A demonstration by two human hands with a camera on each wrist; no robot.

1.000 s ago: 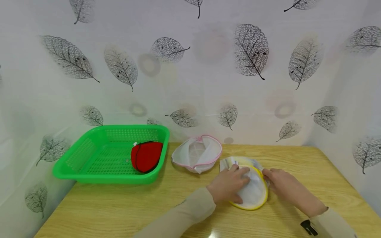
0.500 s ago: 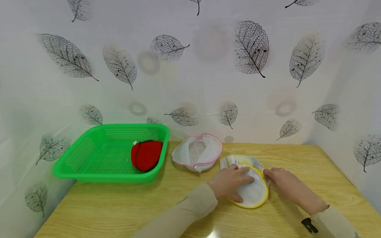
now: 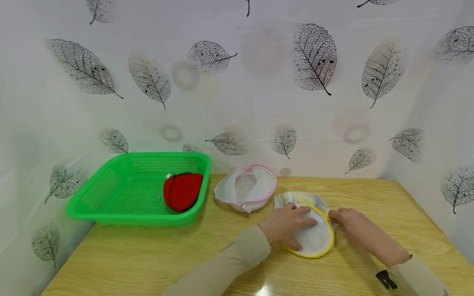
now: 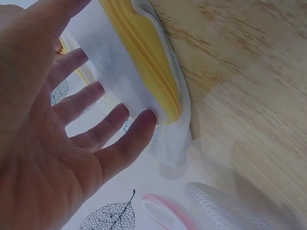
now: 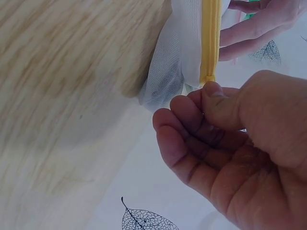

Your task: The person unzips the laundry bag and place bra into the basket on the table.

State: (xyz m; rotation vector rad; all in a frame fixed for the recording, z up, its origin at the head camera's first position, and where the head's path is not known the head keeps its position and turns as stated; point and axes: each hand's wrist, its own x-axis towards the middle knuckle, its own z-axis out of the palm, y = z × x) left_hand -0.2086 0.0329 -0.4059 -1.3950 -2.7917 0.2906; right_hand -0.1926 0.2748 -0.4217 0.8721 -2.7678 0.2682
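A white mesh laundry bag (image 3: 314, 236) with a yellow zipper rim lies on the table, right of the middle. My left hand (image 3: 286, 227) rests on its left side with the fingers spread. In the left wrist view those fingertips (image 4: 147, 118) touch the white mesh beside the yellow zipper (image 4: 151, 64). At the bag's right edge, my right hand (image 3: 354, 228) pinches the end of the zipper between thumb and index finger. The right wrist view shows that thumb at the lower end of the yellow zipper band (image 5: 210, 43); any pull tab is hidden by the fingers.
Behind and left stands a white mesh bag with pink trim (image 3: 245, 190), its mouth gaping. A green plastic basket (image 3: 129, 220) at the left holds a red pouch (image 3: 183, 192) with a black cord. A leaf-patterned sheet (image 3: 252, 94) hangs behind the wooden table (image 3: 177, 259).
The left index finger has stretched slightly farther right over the bag. The right hand keeps its pinch at the zipper's end. The whole head view has shifted a little upward.
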